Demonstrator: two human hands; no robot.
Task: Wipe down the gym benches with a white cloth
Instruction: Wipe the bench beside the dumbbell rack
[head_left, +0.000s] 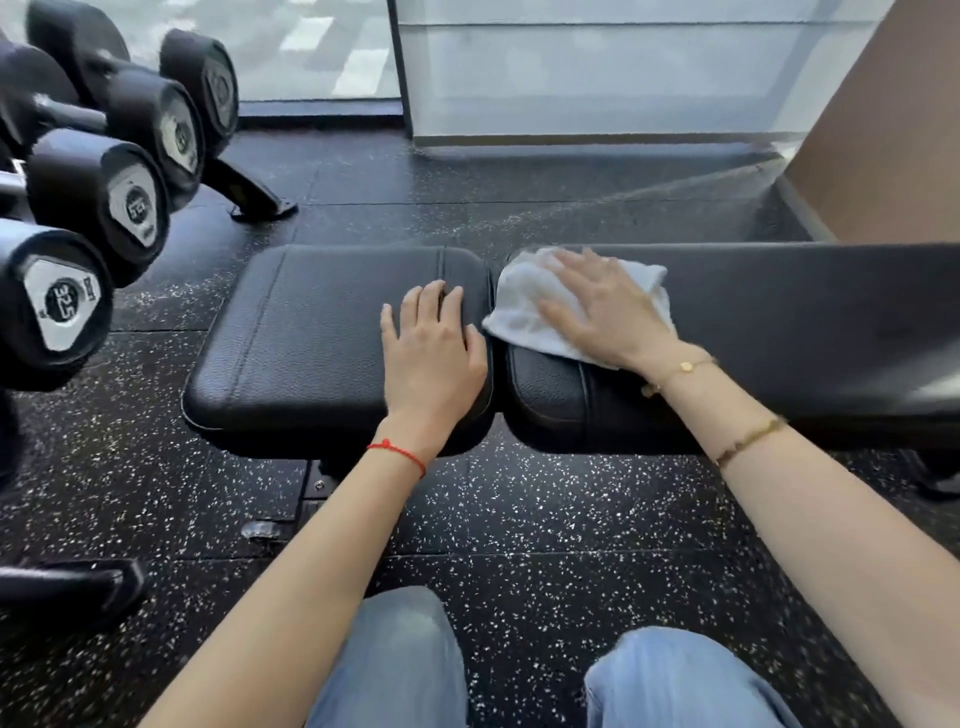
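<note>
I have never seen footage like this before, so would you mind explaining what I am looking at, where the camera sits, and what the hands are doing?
There is no machine here: a person wears one wide-angle camera on the head, looking forward and down, so you see their own arms and knees. In front lies a black padded gym bench in two cushions, a short seat pad and a longer back pad. The left hand rests flat and empty on the seat pad. The right hand presses a white cloth flat onto the near end of the back pad, fingers spread rather than closed around it. A rack of dumbbells stands on the left, on a speckled rubber floor.
</note>
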